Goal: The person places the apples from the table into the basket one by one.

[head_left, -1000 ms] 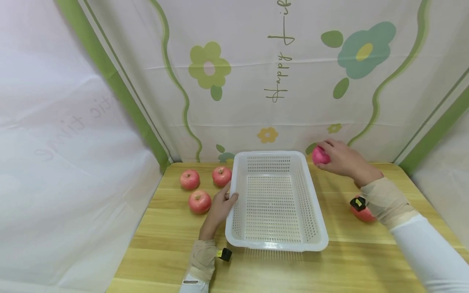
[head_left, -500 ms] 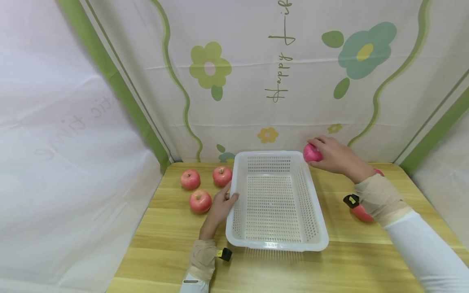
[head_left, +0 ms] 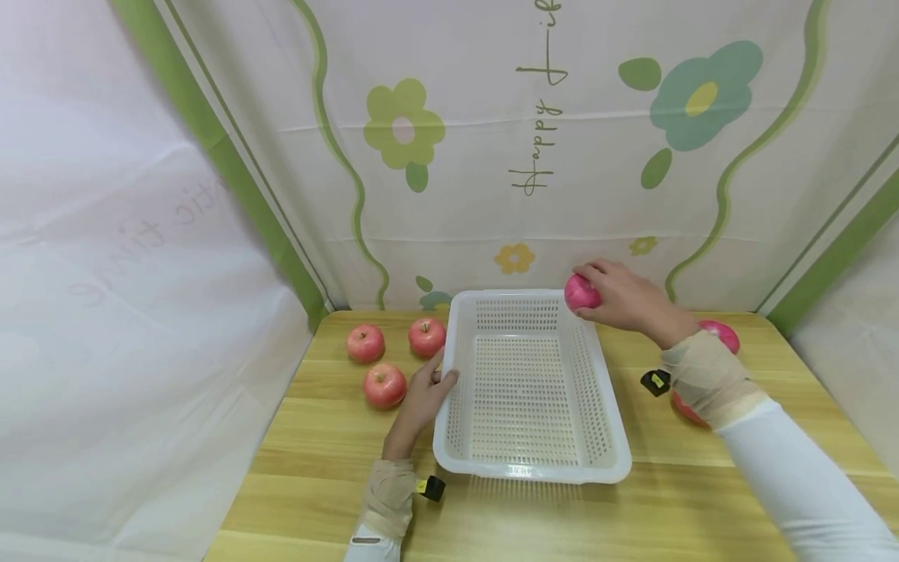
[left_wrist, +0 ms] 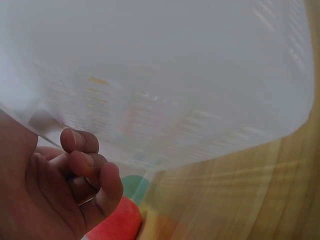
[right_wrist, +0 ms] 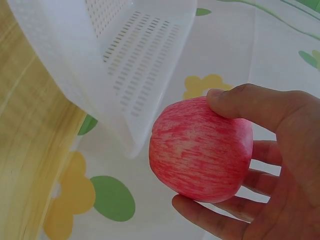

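White plastic basket [head_left: 548,473] was the reference, standing on the wood-grain table [head_left: 309,484]: perforated walls and floor, long sides running away from the person.

Left hand [head_left: 421,394] was grasping the basket by its left rim, roughly mid-side. Thumb lay over the rim. Left wrist view showed its fingers curled, just outside the basket wall.

Right hand [head_left: 625,297] was grasping a pinkish-red apple [head_left: 581,293] at the basket's far right corner. Thumb on one side, fingers spread round the other; right wrist view showed this clearly. Head view had that fruit overlapping the corner rim; couldn't tell if it touched.

Left of the basket, three more on the surface: far-left apple [head_left: 365,343] farthest out, inner apple [head_left: 427,337] just beside the rim near the far end, nearer apple [head_left: 385,386] closer to the person, just beside the left hand.

Right of the basket, well apart from it: upper red fruit [head_left: 726,336] and lower red fruit [head_left: 684,406], both partly hidden by the right arm.

Black wrist cameras: one [head_left: 435,489] just off the basket's near left corner, one [head_left: 656,382] right of its right rim. Floral backdrop [head_left: 477,195] hung beyond the basket's far end.
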Demonstrator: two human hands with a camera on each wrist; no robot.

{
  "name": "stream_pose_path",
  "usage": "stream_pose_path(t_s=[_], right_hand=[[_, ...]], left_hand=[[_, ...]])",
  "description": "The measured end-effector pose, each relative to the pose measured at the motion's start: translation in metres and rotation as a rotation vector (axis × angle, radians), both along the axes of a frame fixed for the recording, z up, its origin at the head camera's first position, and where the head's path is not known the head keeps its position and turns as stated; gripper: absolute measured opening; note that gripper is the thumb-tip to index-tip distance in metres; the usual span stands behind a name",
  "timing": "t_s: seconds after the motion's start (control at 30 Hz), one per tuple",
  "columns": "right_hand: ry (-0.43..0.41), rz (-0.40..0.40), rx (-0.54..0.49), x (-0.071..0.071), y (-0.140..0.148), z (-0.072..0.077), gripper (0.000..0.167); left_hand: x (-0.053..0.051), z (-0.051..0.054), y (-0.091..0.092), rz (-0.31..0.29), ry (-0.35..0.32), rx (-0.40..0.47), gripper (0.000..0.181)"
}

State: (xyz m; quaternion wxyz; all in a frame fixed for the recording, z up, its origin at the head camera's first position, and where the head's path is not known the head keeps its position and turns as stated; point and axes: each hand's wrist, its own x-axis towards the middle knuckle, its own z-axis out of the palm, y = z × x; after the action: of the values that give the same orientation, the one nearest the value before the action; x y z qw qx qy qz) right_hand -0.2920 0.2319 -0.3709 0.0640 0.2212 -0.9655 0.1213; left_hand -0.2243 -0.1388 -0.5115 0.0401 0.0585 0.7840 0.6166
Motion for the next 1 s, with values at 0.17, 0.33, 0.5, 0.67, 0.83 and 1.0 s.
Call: stream_pose_path(t_s=[0.17,0.33,0.5,0.67,0.83,1.0], right_hand=[[-0.004,0.019,-0.007,-0.002,-0.007,-0.002,0.069],[-0.01,0.029,-0.03,-0.006,-0.015,-0.005,0.07],[-0.015,0.03,-0.035,-0.01,-0.022,-0.01,0.071],[-0.028,0.051,-0.048,-0.013,-0.03,-0.016,0.07],[-0.062,0.036,-0.048,-0.015,-0.035,-0.022,0.072],[-0.077,0.034,-0.046,-0.019,-0.04,-0.027,0.072]], left_hand=[[0.001,0.001,0.0,0.001,-0.001,0.0,0.062],[0.002,0.0,-0.001,0.007,0.004,-0.023,0.062],[0.0,-0.002,-0.002,-0.003,-0.002,-0.022,0.062],[-0.001,-0.002,-0.002,0.0,-0.002,-0.021,0.061],[-0.002,-0.002,-0.002,-0.008,0.004,-0.031,0.061],[-0.001,-0.002,-0.002,-0.008,0.004,-0.033,0.061]])
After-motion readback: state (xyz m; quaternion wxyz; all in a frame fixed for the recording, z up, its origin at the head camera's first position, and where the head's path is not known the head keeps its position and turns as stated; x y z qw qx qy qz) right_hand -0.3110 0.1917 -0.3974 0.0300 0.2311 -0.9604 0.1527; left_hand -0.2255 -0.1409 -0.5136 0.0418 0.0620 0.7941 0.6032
